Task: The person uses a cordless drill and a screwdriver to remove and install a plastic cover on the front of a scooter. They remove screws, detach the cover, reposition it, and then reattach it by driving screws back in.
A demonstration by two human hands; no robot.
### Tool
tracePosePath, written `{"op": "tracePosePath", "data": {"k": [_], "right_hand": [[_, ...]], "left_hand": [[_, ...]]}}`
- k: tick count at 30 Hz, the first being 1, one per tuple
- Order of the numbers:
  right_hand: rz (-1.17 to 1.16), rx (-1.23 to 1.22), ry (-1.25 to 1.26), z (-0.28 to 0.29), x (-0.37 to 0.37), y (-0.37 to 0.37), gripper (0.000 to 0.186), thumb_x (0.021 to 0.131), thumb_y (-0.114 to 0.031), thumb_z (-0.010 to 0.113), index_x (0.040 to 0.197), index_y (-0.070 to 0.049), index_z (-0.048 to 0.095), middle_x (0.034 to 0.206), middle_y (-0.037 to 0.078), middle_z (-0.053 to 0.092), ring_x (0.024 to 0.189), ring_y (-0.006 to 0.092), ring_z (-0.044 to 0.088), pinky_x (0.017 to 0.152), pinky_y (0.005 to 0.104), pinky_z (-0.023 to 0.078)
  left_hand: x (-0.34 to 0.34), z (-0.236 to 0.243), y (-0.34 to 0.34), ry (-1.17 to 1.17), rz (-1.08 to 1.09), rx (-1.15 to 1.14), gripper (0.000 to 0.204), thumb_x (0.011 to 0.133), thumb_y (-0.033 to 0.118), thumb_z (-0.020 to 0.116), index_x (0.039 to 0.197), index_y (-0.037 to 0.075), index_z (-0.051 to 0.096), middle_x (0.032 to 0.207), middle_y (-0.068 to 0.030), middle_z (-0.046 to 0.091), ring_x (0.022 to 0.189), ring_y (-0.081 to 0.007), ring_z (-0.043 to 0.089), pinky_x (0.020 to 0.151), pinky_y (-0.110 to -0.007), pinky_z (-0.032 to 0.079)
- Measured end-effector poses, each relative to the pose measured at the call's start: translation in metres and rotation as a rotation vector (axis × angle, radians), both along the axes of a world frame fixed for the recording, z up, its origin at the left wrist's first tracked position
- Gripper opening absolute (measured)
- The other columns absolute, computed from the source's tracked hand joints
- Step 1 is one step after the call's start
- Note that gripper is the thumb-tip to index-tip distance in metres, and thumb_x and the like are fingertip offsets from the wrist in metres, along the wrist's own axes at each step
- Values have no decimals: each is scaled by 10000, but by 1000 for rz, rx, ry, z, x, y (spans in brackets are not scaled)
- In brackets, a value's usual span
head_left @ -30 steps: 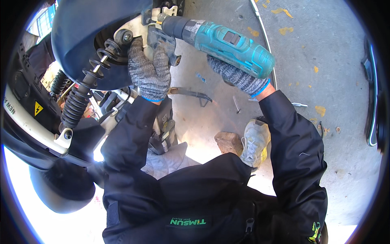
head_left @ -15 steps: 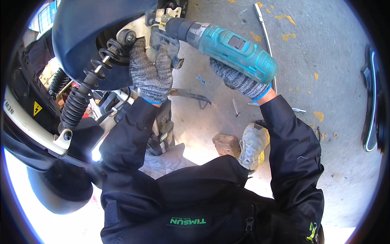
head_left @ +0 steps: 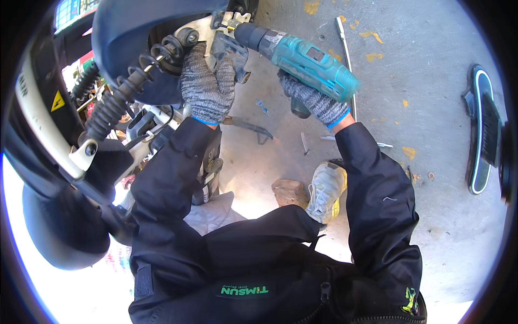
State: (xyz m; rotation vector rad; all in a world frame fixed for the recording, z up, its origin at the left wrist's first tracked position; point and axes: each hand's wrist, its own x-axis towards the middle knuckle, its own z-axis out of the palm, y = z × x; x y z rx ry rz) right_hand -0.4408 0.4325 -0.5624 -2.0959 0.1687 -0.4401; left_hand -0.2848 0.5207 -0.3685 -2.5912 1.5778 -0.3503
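My right hand (head_left: 315,101), in a grey knitted glove with a blue cuff, is wrapped round the grip of a teal cordless drill (head_left: 310,62). The drill's black chuck points left, and its socket end meets the fittings at the top of a metal bracket (head_left: 232,49). My left hand (head_left: 208,89), gloved alike, grips that bracket from below, its fingertips partly hidden. Left of this hand runs a shock absorber (head_left: 121,102) with a black coil spring. Behind it curves a dark blue fender (head_left: 116,48).
A long metal bar (head_left: 345,51) lies on the concrete floor beyond the drill. A thin rod (head_left: 377,143) lies near my right sleeve. By my shoe (head_left: 326,191) sits a brick (head_left: 290,193). At the far right is a black board-like object with a pale edge (head_left: 479,129).
My view has shifted a little, so the vehicle parts sit further right and the floor things further left. Both hands keep their holds, and the drill's tip stays at the bracket.
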Motion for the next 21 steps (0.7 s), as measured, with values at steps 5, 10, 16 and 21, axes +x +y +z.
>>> {"op": "tracePosePath", "data": {"k": [5, 10, 16, 21], "right_hand": [[259, 1373, -428, -23, 1, -11, 368, 999, -249, 464, 1325, -88, 525, 1307, 105, 584, 1150, 224, 591, 1006, 379, 481], [220, 1997, -50, 21, -3, -62, 271, 958, -147, 530, 1198, -52, 612, 1125, 70, 666, 941, 200, 666, 845, 354, 552], [123, 2290, 74, 36, -85, -96, 337, 976, -268, 523, 1236, -63, 581, 1063, 108, 677, 885, 232, 668, 855, 347, 541], [109, -109, 359, 135, -226, -120, 393, 796, -233, 680, 1156, -96, 603, 922, 177, 675, 861, 352, 665, 754, 441, 521]], "left_hand": [[-10, 1, -9, 40, 64, 7, 509, 879, 265, 653, 1241, -72, 535, 1129, -273, 613, 1026, -413, 618, 914, -451, 487], [-12, 15, -1, 88, 185, 48, 615, 878, 367, 621, 1254, -106, 508, 1139, -312, 593, 1064, -461, 587, 937, -496, 469], [-2, 12, 5, 61, 177, 73, 675, 892, 457, 566, 1318, -57, 474, 1253, -311, 547, 1167, -449, 537, 1024, -497, 411], [14, 40, 19, -7, 92, 105, 643, 900, 461, 549, 1342, 4, 450, 1207, -290, 565, 1113, -439, 560, 972, -500, 443]]}}
